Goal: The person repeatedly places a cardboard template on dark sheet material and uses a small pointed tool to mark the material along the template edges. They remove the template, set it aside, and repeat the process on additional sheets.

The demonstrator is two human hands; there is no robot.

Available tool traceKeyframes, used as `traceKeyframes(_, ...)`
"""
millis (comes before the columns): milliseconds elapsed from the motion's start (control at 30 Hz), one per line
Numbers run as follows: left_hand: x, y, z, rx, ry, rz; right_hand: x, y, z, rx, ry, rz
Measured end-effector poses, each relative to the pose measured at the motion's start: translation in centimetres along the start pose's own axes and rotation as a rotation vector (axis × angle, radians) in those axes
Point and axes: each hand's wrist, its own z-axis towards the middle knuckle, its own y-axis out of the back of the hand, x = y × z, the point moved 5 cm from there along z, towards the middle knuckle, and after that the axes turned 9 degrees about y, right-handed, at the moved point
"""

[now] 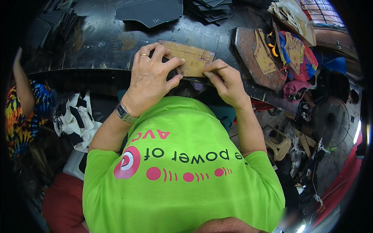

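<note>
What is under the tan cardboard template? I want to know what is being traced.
A dark sheet edge shows beneath the tan cardboard template on the black worktable. The left hand and right hand cover the rest.

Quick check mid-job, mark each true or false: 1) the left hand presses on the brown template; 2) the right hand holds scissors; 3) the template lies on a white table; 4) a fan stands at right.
1) True: the left hand lies flat on the brown template.
2) False: the right hand pinches the template's edge; whether it holds a thin tool is unclear.
3) False: the worktable is dark.
4) True: a fan stands at right.
</note>
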Motion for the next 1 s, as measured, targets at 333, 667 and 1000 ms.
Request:
traceKeyframes(333, 0.0, 0.1, -0.1, -0.015, -0.006, 0.020, -1.3, 0.4, 0.0, -0.224, -0.266, 0.371)
traceKeyframes(667, 0.1, -0.2, -0.1, -0.024, -0.008, -0.012, 0.4, -0.7, 1.2, -0.207, 0.043, -0.297)
traceKeyframes(1000, 0.1, -0.1, -0.4, -0.034, -0.015, 0.014, 4.6, -0.5, 1.4, -0.367, 0.385, -0.439)
